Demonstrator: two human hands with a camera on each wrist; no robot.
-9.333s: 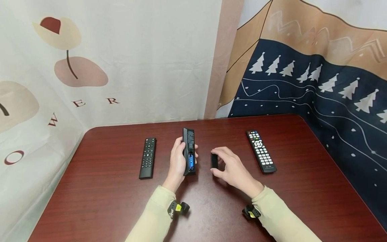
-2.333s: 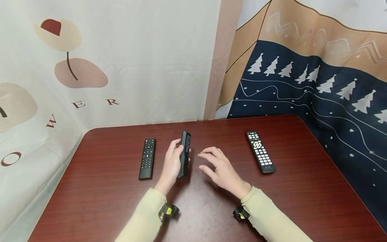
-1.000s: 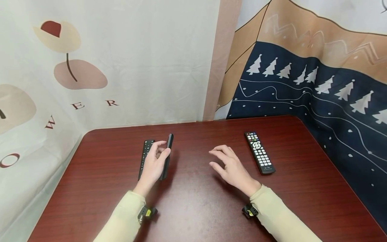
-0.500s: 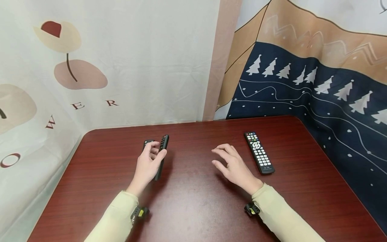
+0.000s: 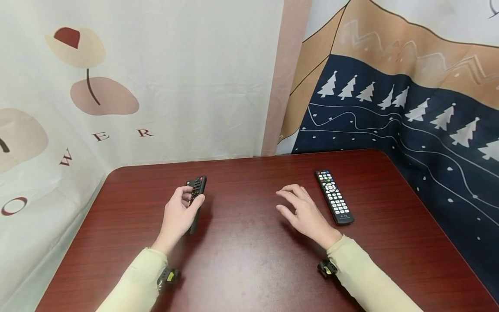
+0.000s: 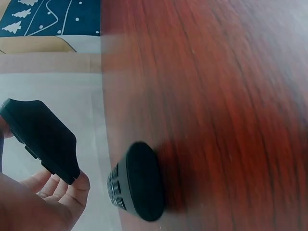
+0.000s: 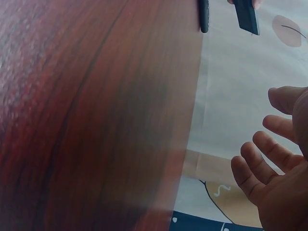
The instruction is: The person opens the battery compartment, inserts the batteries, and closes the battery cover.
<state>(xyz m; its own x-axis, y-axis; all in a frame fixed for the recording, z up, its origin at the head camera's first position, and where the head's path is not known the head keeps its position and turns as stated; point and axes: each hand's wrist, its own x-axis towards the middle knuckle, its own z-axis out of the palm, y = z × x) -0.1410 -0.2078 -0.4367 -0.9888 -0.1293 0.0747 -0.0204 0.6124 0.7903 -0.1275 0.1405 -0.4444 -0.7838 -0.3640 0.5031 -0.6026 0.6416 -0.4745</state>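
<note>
My left hand [image 5: 177,219] grips a black remote control [image 5: 199,185] by its edges, fingers on one side and thumb on the other, with its buttons tilted into view. Its plain dark back [image 6: 45,134] shows in the left wrist view. Behind it on the table lies a second black remote [image 6: 144,183], mostly hidden by the hand in the head view. My right hand [image 5: 306,214] hovers over the table with loosely bent fingers and holds nothing. To its right lies a third remote [image 5: 333,197], black with white buttons.
Everything rests on a dark red wooden table [image 5: 241,260] with rounded far corners. A pale printed curtain [image 5: 195,86] hangs along the back, and a navy cloth with white trees [image 5: 374,117] covers the right side.
The open battery compartment earlier in view is now turned away, and the right hand no longer holds the black cover. The left hand has carried the remote leftward, turning its buttons up.
</note>
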